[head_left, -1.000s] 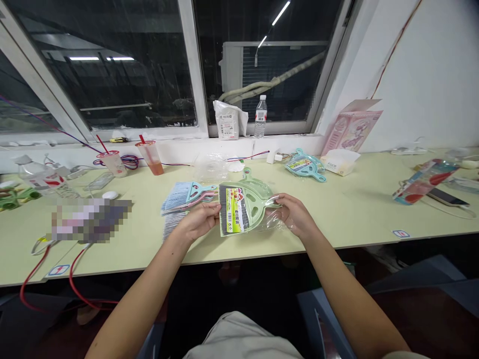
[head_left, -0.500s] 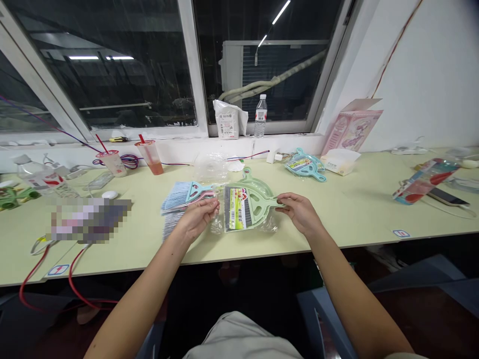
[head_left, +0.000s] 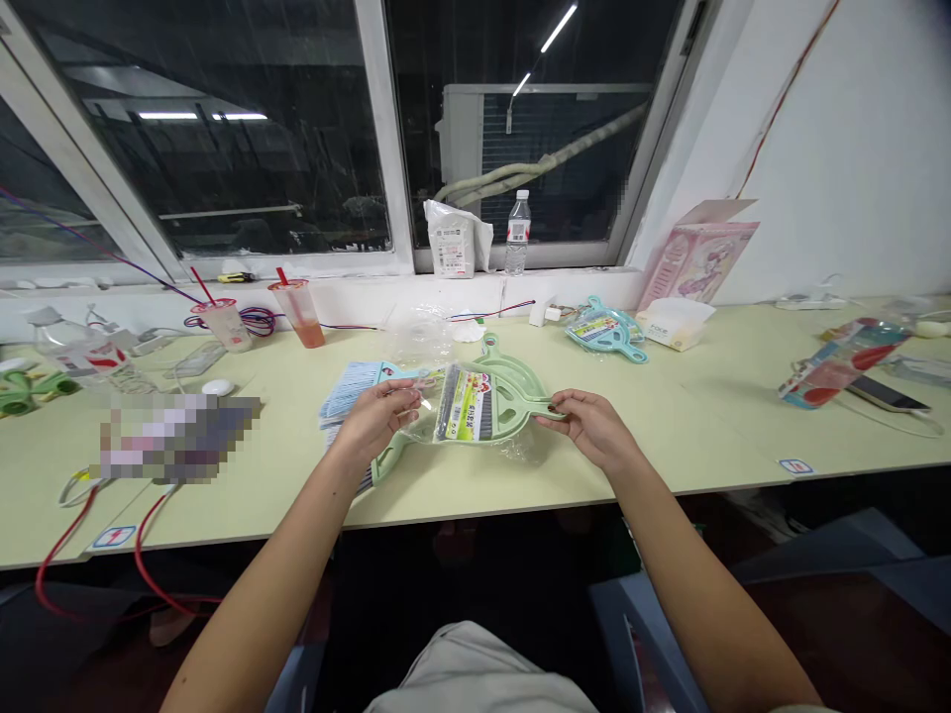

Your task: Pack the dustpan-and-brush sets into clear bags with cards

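Observation:
Both of my hands are over the pale green table [head_left: 669, 436]. My right hand [head_left: 586, 426] grips the handle end of a green brush and dustpan set [head_left: 512, 396], which has a printed label card [head_left: 470, 404] over its grey bristles. Clear plastic wrap stretches from the set's left side to my left hand [head_left: 382, 416], whose fingers are closed on it. Behind and beside my left hand lie brushes with light blue bristles [head_left: 349, 388]. A green handle-like part [head_left: 390, 460] shows just below the left fingers; its full shape is partly hidden.
A blue wrapped dustpan set [head_left: 605, 329] and a tissue pack [head_left: 676, 322] lie at the back right. Two cups with red straws [head_left: 297, 312] stand at the back left. A water bottle [head_left: 518, 233] is on the sill; a phone [head_left: 888, 393] lies far right.
My left hand has moved a little left, drawing the clear wrap out from the set. The label card has tilted, and a green part now shows below my left hand.

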`<state>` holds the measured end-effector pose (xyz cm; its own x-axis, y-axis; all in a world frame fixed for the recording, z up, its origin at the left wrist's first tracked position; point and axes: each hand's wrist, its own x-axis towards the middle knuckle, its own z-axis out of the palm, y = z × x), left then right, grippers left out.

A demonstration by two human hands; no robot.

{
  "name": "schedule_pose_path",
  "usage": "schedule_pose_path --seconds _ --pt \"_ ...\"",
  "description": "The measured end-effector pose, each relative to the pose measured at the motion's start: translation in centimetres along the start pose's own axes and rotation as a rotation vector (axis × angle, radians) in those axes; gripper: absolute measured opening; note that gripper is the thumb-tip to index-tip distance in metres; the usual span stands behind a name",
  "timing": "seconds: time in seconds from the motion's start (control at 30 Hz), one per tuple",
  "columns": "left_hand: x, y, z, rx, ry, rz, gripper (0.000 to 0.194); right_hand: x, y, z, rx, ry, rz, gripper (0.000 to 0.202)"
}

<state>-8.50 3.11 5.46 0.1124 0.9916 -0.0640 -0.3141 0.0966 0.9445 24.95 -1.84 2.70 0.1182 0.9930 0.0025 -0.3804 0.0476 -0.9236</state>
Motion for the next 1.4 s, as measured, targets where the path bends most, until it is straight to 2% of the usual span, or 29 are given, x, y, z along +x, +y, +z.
schedule_pose_path --seconds 0.13,0.23,0.3,0.4,0.5,0.57,0.67,0.73,0.83,0.9,0.93,1.07,1.13,1.23,1.33,1.4 --pt "-0.6 -0.2 0.5 -0.146 -0.010 -0.046 0.021 -0.1 -0.1 0.5 0.078 0.078 -0.082 0.014" --pt "-1.9 -0.7 1.9 -0.244 -0.019 -0.124 0.043 -0.2 0.1 1.2 0.114 0.109 -0.155 0.015" --pt "-2.6 -1.0 3.3 -0.257 -0.108 -0.131 0.051 -0.4 0.3 1.9 0.118 0.115 -0.188 0.015" --pt "-2.1 -1.4 5.1 -0.223 -0.184 -0.038 0.047 -0.9 0.7 3.2 0.100 0.089 -0.183 0.018" --pt "0.1 -1.6 5.8 -0.190 -0.057 0.054 0.034 -1.6 1.0 4.2 0.077 0.024 -0.128 0.023" --pt "1.8 -1.6 5.5 -0.161 0.044 0.062 0.027 -2.1 1.1 4.7 0.058 -0.013 -0.101 0.025" --pt "3.4 -1.4 4.7 -0.092 0.127 0.057 0.034 -2.2 1.0 4.7 -0.033 -0.026 -0.059 0.025" --pt "3.8 -1.1 4.1 -0.045 0.125 0.069 0.039 -1.8 0.6 4.4 -0.129 0.031 -0.094 0.022" --pt "3.7 -0.9 3.4 -0.020 0.070 0.093 0.039 0.2 -0.4 3.9 -0.218 0.170 -0.281 0.019" --pt "3.5 -0.9 3.3 -0.032 0.024 0.109 0.037 2.1 -1.3 3.9 -0.203 0.181 -0.356 0.022" --pt "3.4 -1.0 3.2 -0.038 -0.002 0.117 0.036 3.1 -1.7 4.0 -0.176 0.134 -0.342 0.028" --pt "3.1 -1.5 3.2 -0.014 -0.064 0.163 0.032 6.1 -2.5 5.5 -0.129 -0.181 -0.103 0.068" --pt "2.9 -1.7 3.1 0.000 -0.065 0.182 0.029 6.9 -2.0 6.1 -0.134 -0.291 -0.050 0.076" --pt "2.9 -1.9 2.9 0.017 -0.036 0.195 0.025 7.7 -0.3 6.4 -0.110 -0.338 -0.054 0.063" --pt "3.0 -2.0 2.8 0.025 -0.022 0.181 0.024 8.3 1.2 6.2 -0.097 -0.257 -0.084 0.037" --pt "3.2 -2.1 2.8 0.019 -0.021 0.165 0.023 8.5 1.9 6.0 -0.098 -0.206 -0.106 0.028"
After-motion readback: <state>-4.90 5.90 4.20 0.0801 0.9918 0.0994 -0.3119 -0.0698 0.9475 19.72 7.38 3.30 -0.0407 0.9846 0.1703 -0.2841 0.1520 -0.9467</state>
